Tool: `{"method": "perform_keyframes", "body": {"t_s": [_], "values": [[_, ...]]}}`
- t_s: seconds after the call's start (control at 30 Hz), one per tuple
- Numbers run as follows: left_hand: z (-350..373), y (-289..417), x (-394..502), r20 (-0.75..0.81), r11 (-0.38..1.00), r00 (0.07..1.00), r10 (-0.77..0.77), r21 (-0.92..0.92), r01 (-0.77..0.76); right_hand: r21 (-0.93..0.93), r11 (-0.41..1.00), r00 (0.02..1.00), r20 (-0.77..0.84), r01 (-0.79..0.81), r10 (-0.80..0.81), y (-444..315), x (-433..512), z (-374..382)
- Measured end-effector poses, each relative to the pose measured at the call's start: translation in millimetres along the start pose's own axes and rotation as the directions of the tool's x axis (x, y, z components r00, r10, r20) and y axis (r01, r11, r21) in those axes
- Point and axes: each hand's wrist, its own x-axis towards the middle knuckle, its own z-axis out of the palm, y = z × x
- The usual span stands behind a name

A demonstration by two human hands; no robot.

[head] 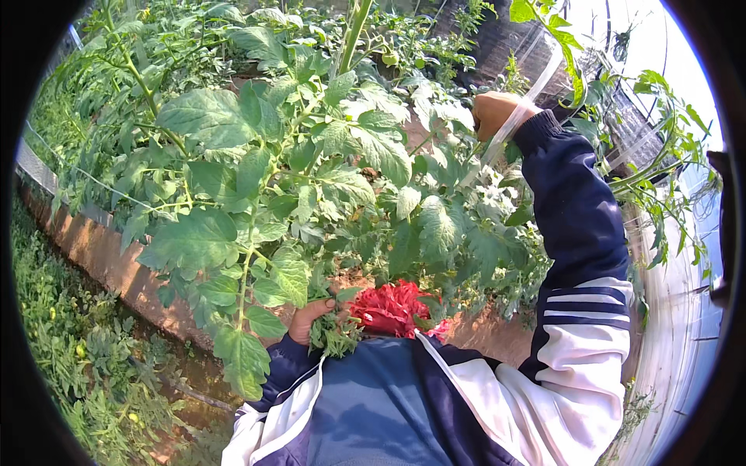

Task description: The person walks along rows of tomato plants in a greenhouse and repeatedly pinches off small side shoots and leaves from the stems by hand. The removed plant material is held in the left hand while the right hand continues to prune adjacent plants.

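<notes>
Low in front of my body, my left hand (309,320) grips a bunch of green leafy cuttings (335,332), the thumb pressed over them. Just right of it, against my waist, is a crumpled red bundle (390,309), perhaps plastic strips or cloth. My right hand (496,115) reaches out at the upper right with its fingers curled. Foliage and the turn of the hand hide whatever is between those fingers. A translucent plastic strip (527,99) crosses the right wrist. Between my hands stands a tomato plant (256,175) with broad leaves.
A thick tomato stem (354,38) rises at the top, near a green tomato (390,58). Low along the left runs a raised bed edge (116,256), with more plants below it. Plastic sheeting (670,326) forms the right side. A thin string (111,189) crosses the left foliage.
</notes>
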Motion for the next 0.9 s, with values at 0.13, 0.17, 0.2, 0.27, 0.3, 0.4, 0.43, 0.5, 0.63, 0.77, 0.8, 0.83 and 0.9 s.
{"method": "perform_keyframes", "body": {"t_s": [0.13, 0.17, 0.2, 0.27, 0.3, 0.4, 0.43, 0.5, 0.63, 0.77, 0.8, 0.83, 0.9], "values": [[4.7, -4.5, 11.6, 0.027, 0.994, 0.997, 0.078, 0.079, -0.08, -0.037, 0.997, 0.993, 0.088, -0.07, 0.073, -6.4, -13.2, 0.4], [17.5, -3.9, 13.4, -0.009, 0.991, 0.997, 0.071, 0.11, -0.07, 0.008, 0.997, 0.971, 0.227, -0.074, 0.07, 1.9, -14.5, 2.1], [27.3, -2.3, 14.6, -0.047, 0.989, 0.997, 0.062, 0.137, -0.056, -0.003, 0.997, 0.968, 0.238, -0.08, 0.078, 3.8, -24.2, 2.6], [16.6, -8.1, 24.6, 0.02, 0.988, 0.999, 0.025, 0.151, -0.028, -0.099, 0.994, 0.981, 0.181, -0.053, 0.07, -2.0, -35.3, 4.3], [12.1, -9.0, 28.0, 0.095, 0.978, 0.995, 0.01, 0.206, -0.03, -0.15, 0.988, 0.987, 0.144, -0.045, 0.067, -4.6, -41.4, 8.0], [16.3, -17.0, 35.2, 0.133, 0.982, 0.991, -0.014, 0.191, -0.012, -0.275, 0.959, 0.998, 0.011, -0.062, 0.068, -10.9, -56.0, 15.4], [21.2, -18.6, 35.8, 0.12, 0.98, 0.993, -0.02, 0.198, -0.005, -0.266, 0.959, 0.995, -0.036, -0.096, 0.09, -10.7, -60.6, 15.4], [36.3, -21.5, 35.8, 0.096, 0.98, 0.995, -0.016, 0.201, -0.003, -0.172, 0.967, 0.976, -0.146, -0.188, 0.164, -16.3, -70.4, 11.0], [27.7, -31.2, 49.3, 0.152, 0.984, 0.987, -0.05, 0.177, 0.023, 0.164, 0.927, 0.793, -0.481, -0.337, 0.373, -11.3, -104.6, -11.4], [66.3, -24.5, 28.0, 0.068, 0.898, 0.997, -0.037, 0.44, 0.003, 0.303, 0.953, 0.402, -0.871, -0.012, 0.282, -66.1, -167.8, -65.9], [75.1, -24.6, 24.6, 0.152, 0.91, 0.988, 0.023, 0.407, -0.084, 0.306, 0.945, 0.365, -0.898, 0.117, 0.246, -92.3, -176.1, -72.5], [78.4, -27.9, 23.4, 0.228, 0.916, 0.969, 0.09, 0.364, -0.171, 0.317, 0.892, 0.449, -0.881, 0.324, 0.15, -117.8, -175.8, -66.7], [100.5, -24.4, 10.3, 0.341, 0.939, 0.938, 0.06, 0.3, -0.169, 0.357, 0.747, 0.595, -0.801, 0.561, -0.064, -160.0, -183.7, -50.6]]}}
